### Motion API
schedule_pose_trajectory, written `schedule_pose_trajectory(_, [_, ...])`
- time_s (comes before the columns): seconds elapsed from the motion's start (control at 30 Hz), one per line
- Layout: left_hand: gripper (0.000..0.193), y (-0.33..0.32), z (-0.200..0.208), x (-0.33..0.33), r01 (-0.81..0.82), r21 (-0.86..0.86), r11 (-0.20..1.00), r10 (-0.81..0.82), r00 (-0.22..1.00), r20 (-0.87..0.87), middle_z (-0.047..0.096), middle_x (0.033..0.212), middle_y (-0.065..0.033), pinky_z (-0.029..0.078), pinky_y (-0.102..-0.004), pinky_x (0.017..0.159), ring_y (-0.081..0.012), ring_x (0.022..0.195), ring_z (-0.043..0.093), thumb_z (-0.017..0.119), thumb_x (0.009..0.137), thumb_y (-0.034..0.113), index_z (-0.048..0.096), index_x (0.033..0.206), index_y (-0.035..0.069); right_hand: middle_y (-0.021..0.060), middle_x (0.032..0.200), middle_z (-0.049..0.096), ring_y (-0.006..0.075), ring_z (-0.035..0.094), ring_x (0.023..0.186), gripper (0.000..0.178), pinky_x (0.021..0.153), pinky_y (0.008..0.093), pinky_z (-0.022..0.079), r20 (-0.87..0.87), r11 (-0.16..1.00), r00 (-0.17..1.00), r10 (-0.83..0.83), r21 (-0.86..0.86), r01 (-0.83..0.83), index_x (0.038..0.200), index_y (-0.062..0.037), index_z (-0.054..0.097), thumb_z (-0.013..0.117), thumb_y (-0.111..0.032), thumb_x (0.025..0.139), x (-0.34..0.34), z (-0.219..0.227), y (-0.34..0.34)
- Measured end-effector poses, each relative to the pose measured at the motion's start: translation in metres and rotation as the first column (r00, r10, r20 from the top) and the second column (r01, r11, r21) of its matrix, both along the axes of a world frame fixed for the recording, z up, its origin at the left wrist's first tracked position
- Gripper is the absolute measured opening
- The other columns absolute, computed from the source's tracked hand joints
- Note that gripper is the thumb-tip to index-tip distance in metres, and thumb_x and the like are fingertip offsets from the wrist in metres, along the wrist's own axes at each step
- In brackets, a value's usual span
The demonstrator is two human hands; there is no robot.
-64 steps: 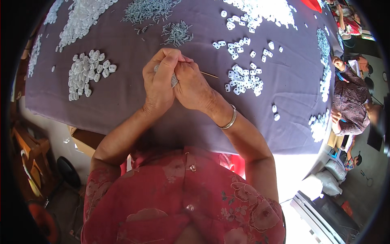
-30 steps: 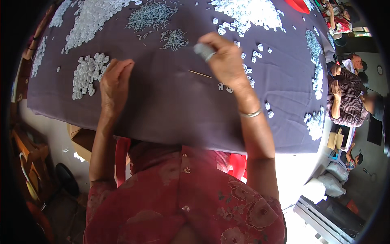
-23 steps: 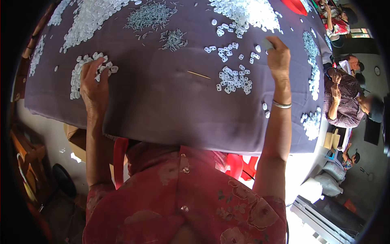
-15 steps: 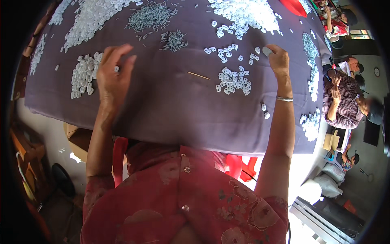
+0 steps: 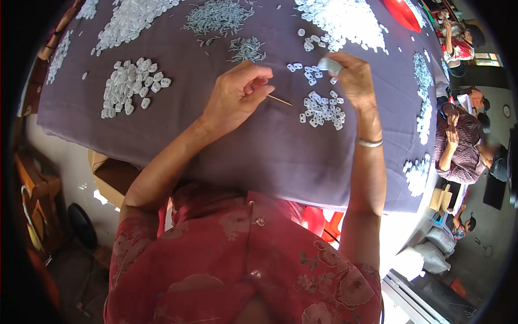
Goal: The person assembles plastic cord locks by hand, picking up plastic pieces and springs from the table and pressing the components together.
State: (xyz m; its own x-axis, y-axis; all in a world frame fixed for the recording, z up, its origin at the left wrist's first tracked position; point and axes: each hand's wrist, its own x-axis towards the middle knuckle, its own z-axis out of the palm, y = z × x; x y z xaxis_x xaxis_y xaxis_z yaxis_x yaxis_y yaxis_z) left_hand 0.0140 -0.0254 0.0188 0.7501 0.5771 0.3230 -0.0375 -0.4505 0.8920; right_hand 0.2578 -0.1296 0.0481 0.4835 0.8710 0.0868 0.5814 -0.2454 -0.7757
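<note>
My left hand (image 5: 234, 96), fingers curled with index and thumb tips a little apart, hovers over the table's middle; whatever lies in its fingers is hidden. Its thumb tip overlaps the left end of a thin wooden toothpick (image 5: 281, 101) in view; contact cannot be made out. My right hand (image 5: 353, 78) is closed on a pale grey rounded piece (image 5: 330, 66), blurred by motion. Below that piece lies a small pile of white two-holed plastic pieces (image 5: 324, 109), with several more strewn above it. White oval plastic pieces (image 5: 127, 86) form a pile left of my left hand.
A dark cloth covers the table (image 5: 243, 156). Farther back are heaps of grey pins (image 5: 218, 19), white oval pieces (image 5: 132, 21) and white pieces (image 5: 345, 24), plus a red container (image 5: 403, 13). More small piles line the right edge. Other people (image 5: 458, 135) sit beyond.
My left hand has moved right from the oval-piece pile to the toothpick, its fingers curling in. My right hand has shifted left with the grey piece. The view has shifted slightly.
</note>
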Motion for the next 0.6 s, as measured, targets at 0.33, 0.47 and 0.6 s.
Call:
schedule_pose_trajectory(0.33, [0.026,0.007,-0.017,0.002,0.012,-0.436,0.900,0.042,0.993,0.114,0.063,0.089,-0.0047,0.050,-0.0223,0.072,-0.0082,0.080,0.059,0.066,0.082,0.003,0.059,0.108,0.002,0.0031,0.082,0.066,0.0056,0.056,0.072,0.018,0.063,0.0186,0.047,-0.459,0.985,0.871,0.172,0.083,-0.151,0.092,-0.0013,0.064,0.053,0.009,0.083,-0.095,-0.004,0.026])
schedule_pose_trajectory(0.47, [0.014,0.012,-0.019,0.002,0.019,-0.454,0.891,0.049,0.989,0.136,0.064,0.085,-0.0024,0.050,-0.0211,0.068,-0.0062,0.075,0.059,0.065,0.083,0.002,0.063,0.096,0.000,0.0033,0.084,0.066,0.0061,0.057,0.072,0.017,0.063,0.0189,0.047,-0.420,0.981,0.889,0.182,0.133,-0.138,0.094,-0.0015,0.064,0.053,0.008,0.084,-0.096,-0.011,0.022])
schedule_pose_trajectory(0.6, [0.015,0.019,-0.024,-0.003,0.022,-0.279,0.960,0.013,0.992,0.123,0.060,0.089,0.0004,0.045,-0.0193,0.061,-0.0047,0.075,0.056,0.063,0.085,0.002,0.063,0.099,0.004,0.0031,0.085,0.065,0.0068,0.057,0.071,0.019,0.064,0.0193,0.048,-0.505,0.986,0.861,0.056,0.163,0.031,0.097,-0.0024,0.065,0.053,0.006,0.085,-0.092,-0.014,0.020])
